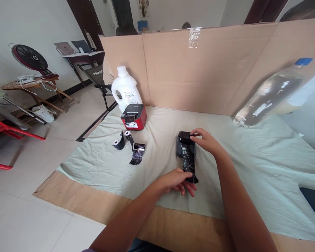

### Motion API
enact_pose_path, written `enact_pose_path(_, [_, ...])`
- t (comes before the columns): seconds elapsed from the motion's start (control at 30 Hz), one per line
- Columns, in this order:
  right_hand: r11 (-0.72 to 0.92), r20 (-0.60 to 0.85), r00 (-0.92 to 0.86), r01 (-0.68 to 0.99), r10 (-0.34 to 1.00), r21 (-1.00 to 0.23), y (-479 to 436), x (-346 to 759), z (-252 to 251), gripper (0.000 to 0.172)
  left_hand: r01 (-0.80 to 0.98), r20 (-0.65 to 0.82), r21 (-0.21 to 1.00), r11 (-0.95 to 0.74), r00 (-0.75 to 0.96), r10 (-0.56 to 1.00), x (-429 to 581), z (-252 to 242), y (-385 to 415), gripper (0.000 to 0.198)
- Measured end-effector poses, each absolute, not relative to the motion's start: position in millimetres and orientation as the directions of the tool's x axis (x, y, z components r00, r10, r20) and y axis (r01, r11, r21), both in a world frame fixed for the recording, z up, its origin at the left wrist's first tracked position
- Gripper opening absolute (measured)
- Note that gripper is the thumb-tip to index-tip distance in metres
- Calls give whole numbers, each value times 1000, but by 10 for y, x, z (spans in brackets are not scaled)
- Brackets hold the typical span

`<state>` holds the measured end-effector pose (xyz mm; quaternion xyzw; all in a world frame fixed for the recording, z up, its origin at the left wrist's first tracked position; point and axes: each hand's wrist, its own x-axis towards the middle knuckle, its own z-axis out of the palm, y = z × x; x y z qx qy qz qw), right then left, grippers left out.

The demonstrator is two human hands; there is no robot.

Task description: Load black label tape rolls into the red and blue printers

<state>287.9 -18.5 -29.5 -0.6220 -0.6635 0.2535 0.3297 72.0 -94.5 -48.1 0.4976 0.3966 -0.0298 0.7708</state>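
Forearms (pixel 136 213), left hand (pixel 176 180) pinching black strip (pixel 188 159), right hand (pixel 205 140) gripping roll (pixel 185 137), jug (pixel 126 86) behind red machine (pixel 141 117)

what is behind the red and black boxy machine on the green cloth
Behind the red and black machine stands a white plastic jug; farther back rises a brown cardboard panel. Part of the jug's lower body, covered by the machine, cannot be seen.

Rolls (pixel 140 147) lie left of the device (pixel 179 149), before the printer (pixel 138 116).
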Motion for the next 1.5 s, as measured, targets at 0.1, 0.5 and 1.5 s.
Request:
enact_pose_path(0.1, [18, 0, -27, 661, 1000, -750, -220, 2898, -278, 24, 417, -608, 769, 484, 710, 355, 710, -441, -950, 53])
enact_pose_path(0.5, [-289, -241, 164, 436, 957, -852, -152, 2814, -353, 56, 371, -536, 820, 436, 763, 360, 669, -409, -892, 56])
enact_pose_path(1.5, [12, 187, 679, 254, 710, -967, -867, 4454, -279, 43, 454, -337, 891, 24, 622, 707, 3124, -178, -75, 37])
